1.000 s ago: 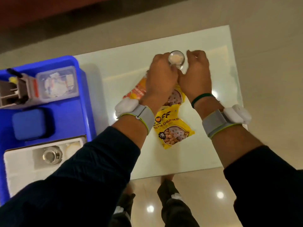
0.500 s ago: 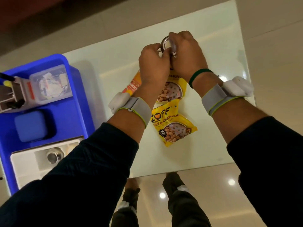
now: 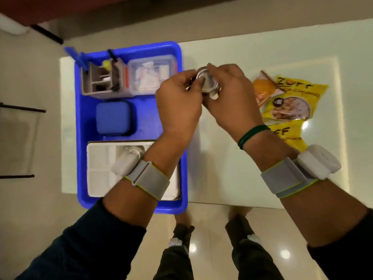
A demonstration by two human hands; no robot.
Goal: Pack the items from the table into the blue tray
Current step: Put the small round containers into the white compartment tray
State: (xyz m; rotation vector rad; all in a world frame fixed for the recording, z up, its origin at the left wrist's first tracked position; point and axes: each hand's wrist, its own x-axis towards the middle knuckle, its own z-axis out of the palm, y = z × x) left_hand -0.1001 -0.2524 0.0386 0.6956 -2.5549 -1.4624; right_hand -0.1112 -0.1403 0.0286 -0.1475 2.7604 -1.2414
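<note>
A small round clear container with a shiny lid (image 3: 207, 82) is held between both hands above the white table (image 3: 232, 178), just right of the blue tray (image 3: 84, 126). My left hand (image 3: 179, 106) grips its left side and my right hand (image 3: 230, 100) curls over its top and right side. The tray holds a grey organiser (image 3: 101, 79), a clear lidded box (image 3: 151, 77), a blue pouch (image 3: 114, 118) and a white moulded insert (image 3: 101, 168). Yellow snack packets (image 3: 290, 102) lie on the table at the right.
An orange packet (image 3: 262, 87) lies partly under the yellow ones. The tray sits at the table's left end. Dark rails (image 3: 20, 108) stand over the floor at far left. My legs and glossy floor tiles show below the table's near edge.
Both hands lifted the small container off the table beyond the packets and carried it left toward the tray. The view swung left, so the packets now lie to the right of my hands.
</note>
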